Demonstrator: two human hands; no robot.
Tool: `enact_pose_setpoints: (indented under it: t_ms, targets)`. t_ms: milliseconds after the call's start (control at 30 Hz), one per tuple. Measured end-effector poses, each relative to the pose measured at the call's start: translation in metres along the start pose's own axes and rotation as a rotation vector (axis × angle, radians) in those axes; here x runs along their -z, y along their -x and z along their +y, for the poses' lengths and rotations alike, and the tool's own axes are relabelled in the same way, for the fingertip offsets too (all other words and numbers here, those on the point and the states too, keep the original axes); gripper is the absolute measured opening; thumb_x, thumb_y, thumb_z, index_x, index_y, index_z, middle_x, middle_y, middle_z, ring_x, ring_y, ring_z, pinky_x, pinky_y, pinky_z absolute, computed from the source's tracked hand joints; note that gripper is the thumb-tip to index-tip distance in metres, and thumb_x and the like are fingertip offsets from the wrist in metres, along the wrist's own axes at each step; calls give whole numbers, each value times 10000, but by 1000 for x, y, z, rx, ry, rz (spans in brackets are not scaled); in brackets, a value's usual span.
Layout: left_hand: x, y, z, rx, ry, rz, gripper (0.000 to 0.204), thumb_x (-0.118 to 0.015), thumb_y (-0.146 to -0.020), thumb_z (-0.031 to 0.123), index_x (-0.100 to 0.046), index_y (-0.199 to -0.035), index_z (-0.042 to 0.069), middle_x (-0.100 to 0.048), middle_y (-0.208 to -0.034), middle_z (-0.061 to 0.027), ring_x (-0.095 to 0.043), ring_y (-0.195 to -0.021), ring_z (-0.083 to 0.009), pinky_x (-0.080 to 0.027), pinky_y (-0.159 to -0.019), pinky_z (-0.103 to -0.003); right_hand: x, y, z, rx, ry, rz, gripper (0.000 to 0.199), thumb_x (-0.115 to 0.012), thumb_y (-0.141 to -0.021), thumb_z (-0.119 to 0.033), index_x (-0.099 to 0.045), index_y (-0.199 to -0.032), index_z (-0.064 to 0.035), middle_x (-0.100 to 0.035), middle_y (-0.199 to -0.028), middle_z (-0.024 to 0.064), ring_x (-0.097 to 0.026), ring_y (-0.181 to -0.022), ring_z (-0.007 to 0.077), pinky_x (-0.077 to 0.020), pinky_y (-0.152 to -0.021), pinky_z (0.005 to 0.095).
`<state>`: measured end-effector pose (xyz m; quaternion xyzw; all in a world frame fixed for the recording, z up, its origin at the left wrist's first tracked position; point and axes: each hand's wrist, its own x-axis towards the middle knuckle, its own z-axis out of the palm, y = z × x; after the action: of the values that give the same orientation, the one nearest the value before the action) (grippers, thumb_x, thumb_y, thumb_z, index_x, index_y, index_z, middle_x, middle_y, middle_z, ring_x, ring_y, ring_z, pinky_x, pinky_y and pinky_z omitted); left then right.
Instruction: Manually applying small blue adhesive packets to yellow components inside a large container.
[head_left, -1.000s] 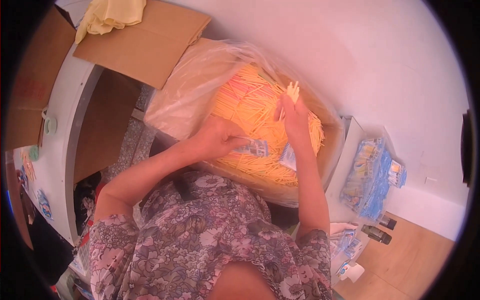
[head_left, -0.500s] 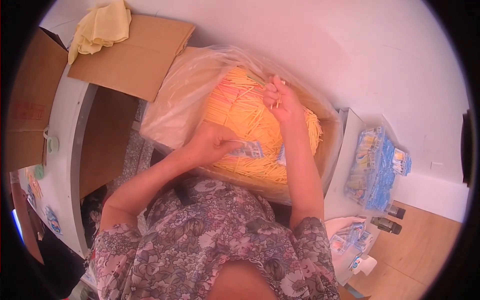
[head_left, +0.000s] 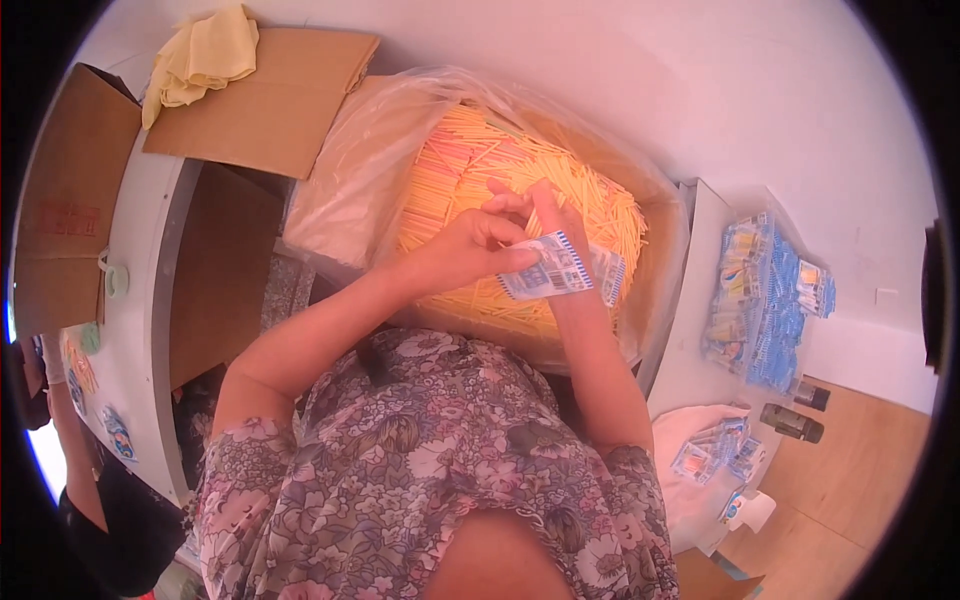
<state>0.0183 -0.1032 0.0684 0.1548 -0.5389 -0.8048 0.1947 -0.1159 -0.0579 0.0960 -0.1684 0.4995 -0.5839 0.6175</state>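
Note:
My left hand [head_left: 478, 245] pinches a small clear packet [head_left: 548, 268] with blue-and-white striped edges, holding it above an open carton [head_left: 655, 270]. Close beside it, my right hand [head_left: 552, 215] is closed, its fingers bent toward the left fingertips. Thin yellow sticks seem to be in the right fingers, though they blend with the pile behind. The carton holds a heap of yellow sticks [head_left: 480, 170], some pinkish at the left. A second packet [head_left: 610, 272] shows from behind my right wrist; what supports it is hidden.
A clear plastic liner [head_left: 345, 180] drapes over the carton's left side. At right stands a bin of filled blue packets [head_left: 755, 310], with more packets [head_left: 715, 450] on a pink cloth. Cardboard [head_left: 265, 100] and a yellow cloth [head_left: 205, 60] lie upper left. Another person's arm [head_left: 80, 450] shows far left.
My right hand has come down from the far side of the pile toward the left hand. My left hand has lifted the packet up and right to meet it.

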Motion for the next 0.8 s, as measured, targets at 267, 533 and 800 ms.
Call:
enact_pose_setpoints:
  t_ms: [267, 533, 800]
  targets:
    - [-24, 6, -3, 60, 4, -25, 107, -654, -837, 102, -677, -835, -3, -624, -871, -28, -558, -813, -101, -456, -763, -262, 17, 30, -2, 230, 542, -112, 167, -493, -909, -170, -547, -993, -36, -542, -858, 46, -523, -819, 100, -440, -712, 244]
    - [-55, -15, -16, -174, -749, -154, 119, -673, -745, 84, -672, -827, -1, -647, -720, -103, -603, -679, -193, -440, -606, -298, 87, 61, 15, 661, 878, 150, 351, -640, -779, -370, -586, -890, -40, -569, -699, 180, -569, -640, 328, -456, -627, 376]
    - [-119, -30, -13, -52, -549, -399, 100, -635, -776, 59, -620, -821, -29, -571, -774, -68, -538, -741, -160, -417, -669, -284, 119, 116, 22, 677, 728, 389, 277, -625, -731, -310, -577, -802, -46, -579, -679, 189, -576, -648, 357, -440, -587, 409]
